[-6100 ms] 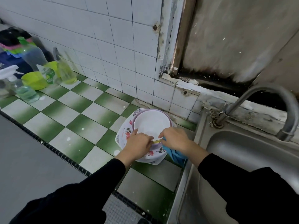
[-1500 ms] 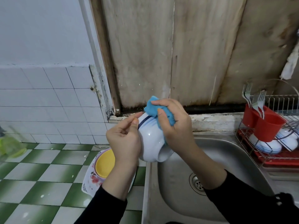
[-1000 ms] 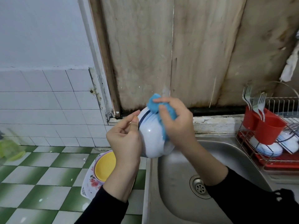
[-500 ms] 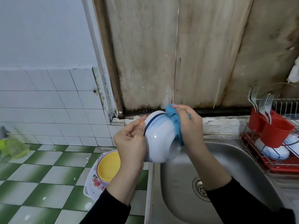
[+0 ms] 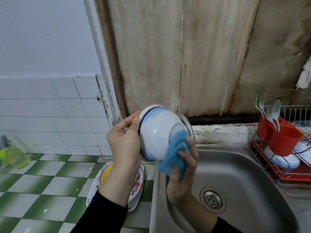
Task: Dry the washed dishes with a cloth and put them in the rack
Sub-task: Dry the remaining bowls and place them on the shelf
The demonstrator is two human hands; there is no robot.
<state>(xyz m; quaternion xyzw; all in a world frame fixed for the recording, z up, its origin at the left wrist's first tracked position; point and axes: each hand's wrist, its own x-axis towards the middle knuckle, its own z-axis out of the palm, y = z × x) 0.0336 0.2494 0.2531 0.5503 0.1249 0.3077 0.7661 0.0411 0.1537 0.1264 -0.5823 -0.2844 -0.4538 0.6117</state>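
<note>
The bowl (image 5: 157,132), white with blue bands, is held in the air over the seam between the green-and-white checked counter (image 5: 50,182) and the steel sink (image 5: 249,167). It lies on its side: the dark-banded rim faces left into the palm of the left hand (image 5: 124,145), the foot ring points right and slightly down, so its rim-to-foot axis runs across the view. The left hand grips it at the rim, thumb and a finger curled over the upper edge. The right hand (image 5: 182,175) holds a bunched blue cloth (image 5: 176,153), fingers curled round it, pressed on the foot and lower side of the bowl and covering part of the foot ring. Just behind the bowl the curved tap spout (image 5: 188,127) shows only in part, the rest hidden by it. Below, the left forearm crosses a stack of plates (image 5: 138,182) on the counter with a yellow dish (image 5: 104,174) on top. The sink's drain (image 5: 212,200) lies right of the right wrist. At the far right stands the wire dish rack (image 5: 286,173) on a red tray, holding white dishes (image 5: 284,161) and red cutlery cups (image 5: 284,140) with forks (image 5: 269,111) standing prongs up. A blurred green bottle (image 5: 14,158) sits at the left edge.
</note>
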